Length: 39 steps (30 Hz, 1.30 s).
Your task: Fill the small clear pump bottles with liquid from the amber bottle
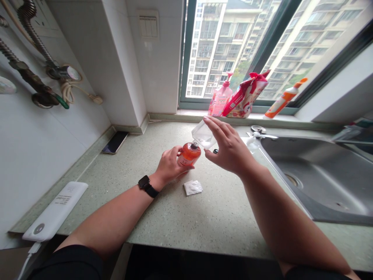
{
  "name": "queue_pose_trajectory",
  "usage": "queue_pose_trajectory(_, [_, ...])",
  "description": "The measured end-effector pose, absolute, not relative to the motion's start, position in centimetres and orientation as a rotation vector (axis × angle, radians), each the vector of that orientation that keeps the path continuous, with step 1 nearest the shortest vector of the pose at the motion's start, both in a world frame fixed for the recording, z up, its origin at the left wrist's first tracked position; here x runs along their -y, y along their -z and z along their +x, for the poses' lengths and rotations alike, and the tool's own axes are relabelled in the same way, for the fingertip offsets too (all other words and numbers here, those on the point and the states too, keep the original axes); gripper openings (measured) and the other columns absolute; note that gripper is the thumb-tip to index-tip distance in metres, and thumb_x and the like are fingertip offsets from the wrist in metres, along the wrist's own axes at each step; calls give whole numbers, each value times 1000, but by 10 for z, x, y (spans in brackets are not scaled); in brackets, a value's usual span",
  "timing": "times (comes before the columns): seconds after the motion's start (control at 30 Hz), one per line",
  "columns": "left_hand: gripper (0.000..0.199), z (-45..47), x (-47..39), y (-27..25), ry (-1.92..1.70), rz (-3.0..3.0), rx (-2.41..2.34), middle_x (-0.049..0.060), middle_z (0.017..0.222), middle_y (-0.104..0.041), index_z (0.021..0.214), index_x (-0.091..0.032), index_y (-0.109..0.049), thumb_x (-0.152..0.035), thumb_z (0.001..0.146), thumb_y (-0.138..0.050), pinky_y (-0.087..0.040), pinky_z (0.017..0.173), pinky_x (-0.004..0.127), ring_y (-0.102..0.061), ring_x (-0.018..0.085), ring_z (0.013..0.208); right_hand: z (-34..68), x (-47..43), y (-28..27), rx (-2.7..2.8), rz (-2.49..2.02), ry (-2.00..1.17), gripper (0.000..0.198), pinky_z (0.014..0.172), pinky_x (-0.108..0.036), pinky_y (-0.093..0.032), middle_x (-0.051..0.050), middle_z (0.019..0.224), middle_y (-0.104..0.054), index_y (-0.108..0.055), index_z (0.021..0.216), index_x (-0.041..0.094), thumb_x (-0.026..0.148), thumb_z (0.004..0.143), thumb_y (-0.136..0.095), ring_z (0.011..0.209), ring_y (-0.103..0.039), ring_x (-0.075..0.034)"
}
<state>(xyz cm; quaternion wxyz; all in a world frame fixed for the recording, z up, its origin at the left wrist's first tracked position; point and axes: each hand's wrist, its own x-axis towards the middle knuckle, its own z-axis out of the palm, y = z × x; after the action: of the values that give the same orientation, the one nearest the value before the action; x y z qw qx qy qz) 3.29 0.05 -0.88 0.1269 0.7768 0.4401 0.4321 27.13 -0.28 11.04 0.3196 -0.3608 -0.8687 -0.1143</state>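
My left hand (170, 165) is closed around a bottle of orange-red liquid (190, 154), which has a label on its front and an uncapped neck. Just above that neck, my right hand (225, 146) grips a clear plastic container (204, 134), tilted with its lower edge at the bottle's mouth. Whether liquid runs between them is too small to tell. A small black cap (215, 151) shows beside my right thumb, partly hidden. On the counter in front of the bottle lies a folded white tissue (192, 188).
A steel sink (320, 175) with a white faucet (256, 138) is at the right. A phone (115, 142) and a white power bank (55, 212) lie at the left. On the windowsill stand a pink pump bottle (220, 97), a red bag (246, 97) and an orange bottle (282, 102).
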Motion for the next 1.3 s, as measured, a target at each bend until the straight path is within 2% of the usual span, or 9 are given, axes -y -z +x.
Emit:
queue_pose_trajectory(0.3, [74,33,0,9,-1217,2248,-1309,10,120,-79,130,-24,-58,-68,79,-89,-57,101,50,-77,31,106,271,1,-108,2267,-905,299,95,124,-64,-45,-16,169,-49,-23,175,27,16,91,-67,154,-49,-40])
queue_pose_trajectory(0.73, [75,34,1,7,-1221,2204,-1306,11,121,-78,130,-23,-59,-65,77,-92,-58,97,48,-77,32,106,272,-2,-106,2271,-848,280,103,126,-63,-43,-14,171,-47,-19,176,29,11,87,-67,155,-47,-39])
queue_pose_trajectory(1.3, [70,36,7,0,-1175,2042,-1292,12,128,-76,131,-24,-56,-57,80,-91,-61,99,49,-76,33,114,263,2,-104,2275,-835,314,101,127,-62,-43,-12,172,-47,-17,176,33,6,89,-63,155,-49,-36])
